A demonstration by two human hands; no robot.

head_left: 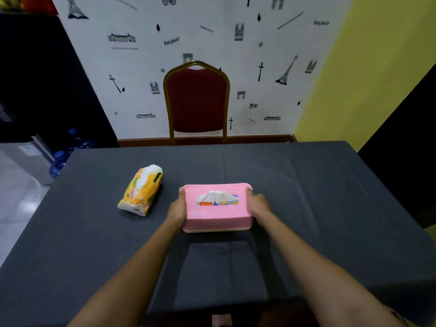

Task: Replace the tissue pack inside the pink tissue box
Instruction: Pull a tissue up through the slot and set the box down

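Observation:
The pink tissue box (217, 214) stands near the middle of the dark grey table (318, 208). A white tissue (213, 195) pokes out of its top slot, where a printed pack shows inside. My left hand (177, 208) grips the box's left end and my right hand (258, 204) grips its right end. A separate tissue pack (140, 190) in orange, yellow and white wrapping lies on the table to the left of the box, apart from both hands.
A red chair (197, 100) with a gold frame stands behind the table's far edge, against a patterned wall. Blue water bottles (61, 159) sit on the floor at the left.

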